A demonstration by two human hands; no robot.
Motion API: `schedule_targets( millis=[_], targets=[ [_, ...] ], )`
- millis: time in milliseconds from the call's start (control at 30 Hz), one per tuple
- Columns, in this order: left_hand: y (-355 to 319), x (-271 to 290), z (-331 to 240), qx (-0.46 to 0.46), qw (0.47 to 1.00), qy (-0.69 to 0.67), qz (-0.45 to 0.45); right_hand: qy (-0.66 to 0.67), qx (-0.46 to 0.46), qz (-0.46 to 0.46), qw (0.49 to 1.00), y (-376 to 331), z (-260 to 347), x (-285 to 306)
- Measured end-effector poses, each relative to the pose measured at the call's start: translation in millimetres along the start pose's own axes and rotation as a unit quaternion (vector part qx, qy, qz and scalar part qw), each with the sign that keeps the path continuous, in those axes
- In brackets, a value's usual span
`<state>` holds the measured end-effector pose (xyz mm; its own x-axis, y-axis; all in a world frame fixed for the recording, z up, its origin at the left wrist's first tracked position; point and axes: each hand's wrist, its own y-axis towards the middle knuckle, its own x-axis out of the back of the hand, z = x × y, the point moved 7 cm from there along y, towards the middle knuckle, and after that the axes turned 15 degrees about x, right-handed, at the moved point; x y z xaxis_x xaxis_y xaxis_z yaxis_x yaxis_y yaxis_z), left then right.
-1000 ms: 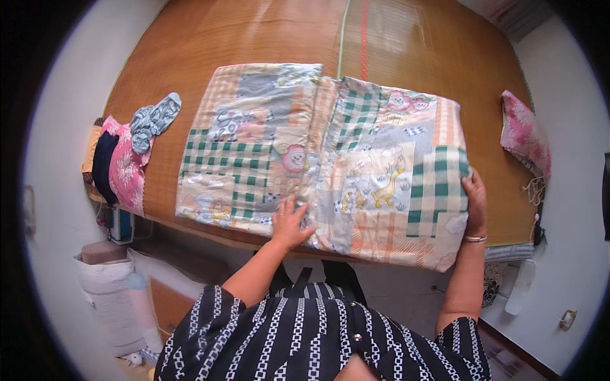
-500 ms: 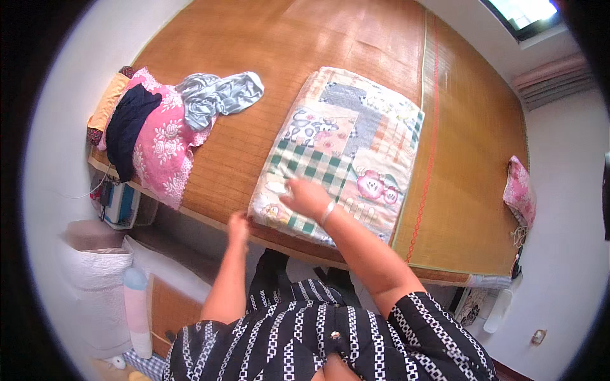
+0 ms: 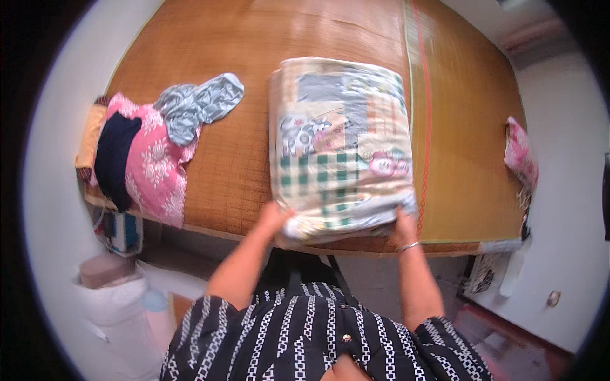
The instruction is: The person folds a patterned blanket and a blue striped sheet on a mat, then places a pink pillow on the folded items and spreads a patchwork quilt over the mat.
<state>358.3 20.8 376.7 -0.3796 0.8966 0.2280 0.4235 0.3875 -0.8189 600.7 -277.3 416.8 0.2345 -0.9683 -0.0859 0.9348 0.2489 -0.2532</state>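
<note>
A folded patchwork quilt (image 3: 340,140) with green checks, grey and peach squares and cartoon patches lies on a woven brown mat (image 3: 241,159) covering a bed. My left hand (image 3: 274,216) grips the quilt's near left corner. My right hand (image 3: 401,222), with a bangle on the wrist, holds the near right corner. Both corners sit at the mat's front edge.
A pile of clothes, pink floral (image 3: 152,168), dark blue (image 3: 116,159) and grey (image 3: 194,105), lies at the mat's left edge. A pink cloth (image 3: 521,152) rests at the far right edge. White bundles (image 3: 111,298) stand on the floor at lower left.
The quilt was spread wide a second ago and is now folded to a narrower, thicker stack. Both hands moved to its near corners. The view has swung.
</note>
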Motion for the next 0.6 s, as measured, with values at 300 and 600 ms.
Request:
schedule_targets(
  millis=[300,600],
  targets=[
    [-14,-88,5,0.169,0.938,-0.272,0.135,-0.274,-0.012,0.018,0.961,47,29,166],
    [-25,29,-16,0.091,0.934,-0.341,-0.056,-0.184,0.019,-0.068,0.98,24,7,169]
  ],
)
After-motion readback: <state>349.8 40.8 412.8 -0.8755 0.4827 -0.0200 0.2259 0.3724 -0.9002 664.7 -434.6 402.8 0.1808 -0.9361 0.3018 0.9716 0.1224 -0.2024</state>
